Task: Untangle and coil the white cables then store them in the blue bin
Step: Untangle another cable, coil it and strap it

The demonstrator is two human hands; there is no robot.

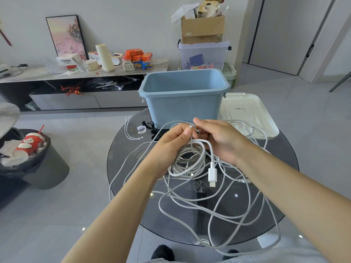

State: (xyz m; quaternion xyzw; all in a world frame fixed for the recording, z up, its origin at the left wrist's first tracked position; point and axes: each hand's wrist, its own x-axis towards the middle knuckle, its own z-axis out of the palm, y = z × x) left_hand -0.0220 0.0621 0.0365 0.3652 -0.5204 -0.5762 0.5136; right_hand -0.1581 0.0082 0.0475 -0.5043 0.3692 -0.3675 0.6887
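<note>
Here, in the head view, both hands are raised above the middle of the round glass counter (284,215). The left hand (169,143) has its fingers curled around a small bundle of loops of the white cables (190,202), probably to keep the coil together. The right hand (222,141) pinches a strand near the left thumb, I think to guide it out of the tangle. One plug (212,174) hangs free under the hands. Most of the cable lies loose and tangled, from the middle to the near edge of the counter. The blue bin (182,103) stands open at the far edge, with no cable visible in it, and a white lid (252,111) lies beside it at the far right.
</note>
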